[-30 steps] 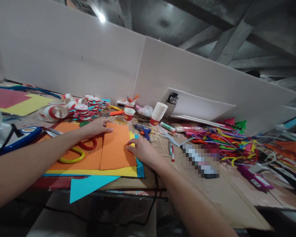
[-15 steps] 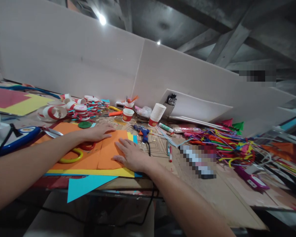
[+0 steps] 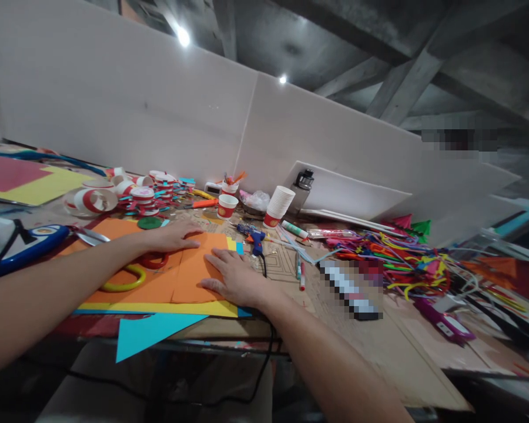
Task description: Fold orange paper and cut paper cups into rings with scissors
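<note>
Both palms rest on orange paper that lies over yellow and blue sheets. My left hand is flat near the paper's far edge, its fingers stretched to the right. My right hand presses the right edge with its fingers spread. Under my left forearm lies a pair of scissors with yellow and red handles, partly covered by the arm. A green paper disc sits just beyond my left wrist. A light blue paper piece juts over the table's front edge.
A blue glue gun with a black cord lies beyond my right hand. Stacked paper cups and a bottle stand behind it. Colourful pipe cleaners heap up at the right. Red-and-white cup crafts crowd the back left.
The view has shifted very slightly. Both hands keep their places on the orange paper.
</note>
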Motion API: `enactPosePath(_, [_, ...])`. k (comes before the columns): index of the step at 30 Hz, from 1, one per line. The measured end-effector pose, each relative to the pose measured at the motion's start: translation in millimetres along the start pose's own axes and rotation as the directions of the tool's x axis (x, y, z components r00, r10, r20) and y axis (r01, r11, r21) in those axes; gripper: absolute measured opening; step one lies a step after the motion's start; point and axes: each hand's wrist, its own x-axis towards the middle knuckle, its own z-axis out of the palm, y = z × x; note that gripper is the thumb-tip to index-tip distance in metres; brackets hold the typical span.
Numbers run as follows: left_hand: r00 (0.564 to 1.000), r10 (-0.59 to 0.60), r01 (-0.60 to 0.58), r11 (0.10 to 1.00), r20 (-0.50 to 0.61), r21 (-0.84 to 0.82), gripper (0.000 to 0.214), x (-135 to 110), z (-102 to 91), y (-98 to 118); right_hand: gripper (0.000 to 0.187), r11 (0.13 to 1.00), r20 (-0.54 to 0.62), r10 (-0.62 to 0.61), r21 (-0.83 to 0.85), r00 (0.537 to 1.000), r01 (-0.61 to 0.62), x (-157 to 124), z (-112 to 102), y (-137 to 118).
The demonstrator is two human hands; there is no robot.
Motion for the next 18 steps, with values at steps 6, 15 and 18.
enactPosePath(6, [0.999, 0.036, -0.037, 0.999, -0.023, -0.027, 0.057, 1.1, 2.9, -6.9, 0.075, 1.000, -0.012, -0.007, -0.021, 1.000, 0.007, -0.1, 1.0, 1.2])
enactPosePath(15, [0.999, 0.031, -0.031, 1.000, -0.015, 0.000, 0.056, 0.8, 1.9, -5.6, 0.073, 1.000, -0.010, -0.002, -0.024, 1.000, 0.001, 1.1, 4.3, 3.5])
enactPosePath(18, [0.999, 0.039, -0.039, 0.999, -0.010, 0.032, 0.055, 1.5, 1.4, -5.0, 0.073, 1.000, -0.018, -0.008, -0.026, 1.000, 0.008, 1.0, 4.2, 3.7])
